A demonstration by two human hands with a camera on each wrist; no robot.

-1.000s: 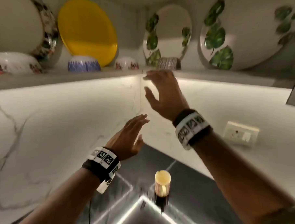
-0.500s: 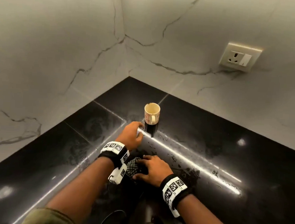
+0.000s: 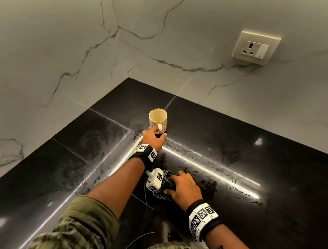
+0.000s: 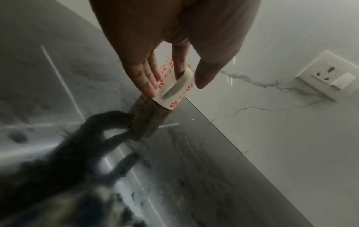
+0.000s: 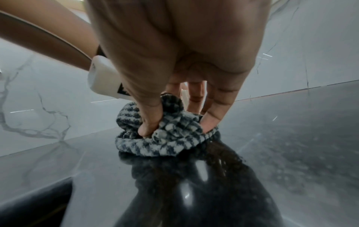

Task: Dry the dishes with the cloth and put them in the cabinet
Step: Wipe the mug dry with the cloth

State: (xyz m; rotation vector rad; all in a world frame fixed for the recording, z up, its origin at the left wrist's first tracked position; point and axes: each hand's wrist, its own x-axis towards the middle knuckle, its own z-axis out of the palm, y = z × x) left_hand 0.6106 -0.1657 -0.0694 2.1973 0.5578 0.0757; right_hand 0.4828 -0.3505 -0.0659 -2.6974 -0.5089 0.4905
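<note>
A cream mug (image 3: 157,120) with red flower prints stands upright on the black counter (image 3: 233,146) near the wall corner. My left hand (image 3: 153,138) is at its base. In the left wrist view the index finger runs through the handle of the mug (image 4: 165,73), the other fingers lie against its wall, and the thumb sits just beside the handle. Closer to me, my right hand (image 3: 183,187) grips a bunched black-and-white checked cloth (image 3: 164,195) lying on the counter. The right wrist view shows the thumb and fingers of that hand (image 5: 177,127) pinching the cloth (image 5: 170,142).
White marble walls meet in a corner behind the mug. A wall socket (image 3: 255,47) sits on the right wall, also seen as the socket (image 4: 328,76). The glossy counter carries water streaks along bright light reflections.
A second ago both hands were raised toward the dish shelf. Since then they came down to the counter. The left hand moved forward onto the mug's handle while the right stayed on the cloth.
</note>
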